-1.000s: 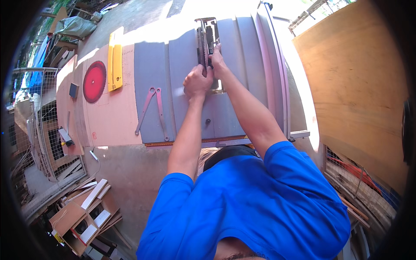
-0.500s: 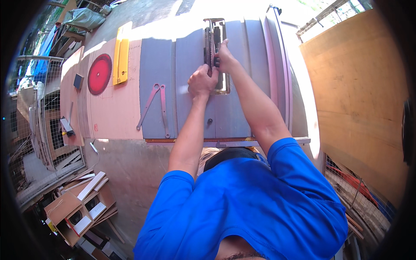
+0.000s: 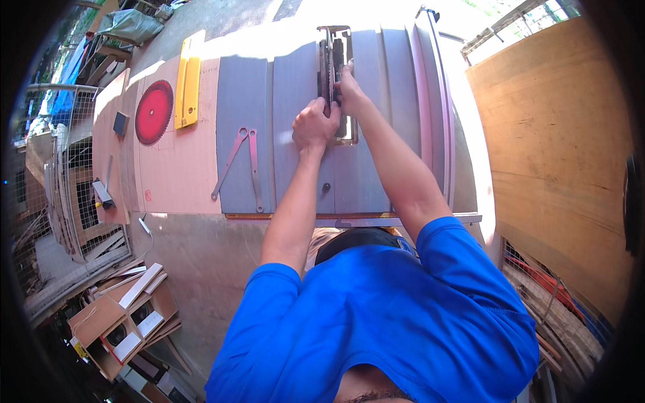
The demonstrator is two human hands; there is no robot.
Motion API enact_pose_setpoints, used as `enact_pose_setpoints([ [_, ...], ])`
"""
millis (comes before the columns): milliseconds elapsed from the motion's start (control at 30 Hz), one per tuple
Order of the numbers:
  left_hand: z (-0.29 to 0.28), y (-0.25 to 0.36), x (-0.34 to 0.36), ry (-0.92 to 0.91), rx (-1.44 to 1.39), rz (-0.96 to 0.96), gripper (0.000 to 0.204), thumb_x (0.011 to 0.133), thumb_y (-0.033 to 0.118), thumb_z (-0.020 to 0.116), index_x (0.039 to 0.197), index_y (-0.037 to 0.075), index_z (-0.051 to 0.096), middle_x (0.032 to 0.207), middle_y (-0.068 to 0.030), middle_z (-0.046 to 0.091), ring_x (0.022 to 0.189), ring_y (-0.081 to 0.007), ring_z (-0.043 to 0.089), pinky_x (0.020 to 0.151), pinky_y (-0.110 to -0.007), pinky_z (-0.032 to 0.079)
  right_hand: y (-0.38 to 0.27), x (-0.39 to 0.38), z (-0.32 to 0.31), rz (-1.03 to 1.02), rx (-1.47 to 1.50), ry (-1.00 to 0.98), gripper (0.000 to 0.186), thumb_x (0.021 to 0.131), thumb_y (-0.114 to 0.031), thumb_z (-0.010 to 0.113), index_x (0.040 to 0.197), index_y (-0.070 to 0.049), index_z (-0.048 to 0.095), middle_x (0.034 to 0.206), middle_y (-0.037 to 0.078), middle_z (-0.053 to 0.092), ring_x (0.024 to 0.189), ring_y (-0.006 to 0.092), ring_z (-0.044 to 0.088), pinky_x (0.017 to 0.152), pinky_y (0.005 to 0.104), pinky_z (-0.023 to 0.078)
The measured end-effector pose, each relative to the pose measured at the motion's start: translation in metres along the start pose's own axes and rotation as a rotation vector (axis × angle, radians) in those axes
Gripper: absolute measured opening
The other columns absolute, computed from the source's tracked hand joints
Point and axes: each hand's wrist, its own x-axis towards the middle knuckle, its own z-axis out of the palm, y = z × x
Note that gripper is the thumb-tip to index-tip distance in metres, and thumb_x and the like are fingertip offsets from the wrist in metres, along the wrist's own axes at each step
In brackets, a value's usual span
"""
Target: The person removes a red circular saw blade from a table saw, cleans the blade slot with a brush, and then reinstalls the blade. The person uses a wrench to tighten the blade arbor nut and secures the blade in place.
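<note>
In the grey saw table [image 3: 295, 80] is a long open slot, with a toothed saw blade [image 3: 329, 57] standing upright inside it. My left hand [image 3: 313, 125] is closed at the near end of the slot, its fingers curled against the blade's near edge. From the right, my right hand [image 3: 349, 93] reaches into the slot beside the blade. Its thumb points forward and its fingers are bent down by the dark parts there, where their tips are hidden. To the left, two flat ring wrenches, one slanted [image 3: 230, 163] and one nearly straight [image 3: 254, 171], lie on the table.
On the wooden board at left lie a red circular saw blade [image 3: 154, 113], a yellow slotted plate [image 3: 189, 84] and a small dark block [image 3: 121, 123]. A rip fence [image 3: 430, 101] runs along the right. A plywood sheet [image 3: 551, 154] stands beyond it. Wood offcuts [image 3: 127, 316] pile at lower left.
My right hand has shifted very slightly within the slot, its thumb a little lower. My left hand stays nearly in place at the blade. Tools lie as before.
</note>
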Motion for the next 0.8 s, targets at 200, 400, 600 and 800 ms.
enact_pose_setpoints([
  [200,-0.003,0.002,0.0,-0.006,0.019,-0.003,0.032,0.088,0.039,0.063,0.08,0.008,0.062,0.086,-0.0112,0.071,0.077,-0.0379,0.07,0.068,-0.051,0.056,0.007,-0.021,0.004,-0.033,-0.016,-0.029,0.099,0.099,-0.079,0.014,0.152,0.001,0.038,0.147,0.023,0.048,0.135,0.0346,0.047,0.115,0.0448,0.038],
  [400,-0.001,0.003,0.001,-0.008,0.026,-0.006,0.033,0.088,0.04,0.062,0.078,0.008,0.062,0.086,-0.0108,0.071,0.078,-0.0376,0.07,0.068,-0.051,0.055,0.021,-0.029,0.005,-0.178,0.107,-0.016,0.107,0.095,-0.085,0.018,0.156,0.003,0.034,0.142,0.023,0.053,0.129,0.0306,0.052,0.112,0.0429,0.042],
  [600,0.001,0.004,0.001,-0.006,0.021,-0.006,0.034,0.088,0.04,0.062,0.077,0.008,0.062,0.086,-0.0105,0.072,0.077,-0.0374,0.07,0.068,-0.05,0.056,0.047,0.013,-0.011,-0.178,0.175,-0.075,0.112,0.093,-0.088,0.018,0.154,0.005,0.034,0.125,0.018,0.06,0.11,0.0251,0.06,0.101,0.0396,0.049],
  [800,0.002,0.0,0.002,0.004,0.021,-0.002,0.032,0.088,0.039,0.063,0.078,0.008,0.063,0.087,-0.0108,0.072,0.077,-0.0377,0.07,0.068,-0.05,0.056,0.053,0.011,-0.01,-0.207,0.183,-0.066,0.11,0.095,-0.086,0.016,0.152,0.006,0.036,0.122,0.016,0.061,0.108,0.0228,0.06,0.099,0.0368,0.05],
])
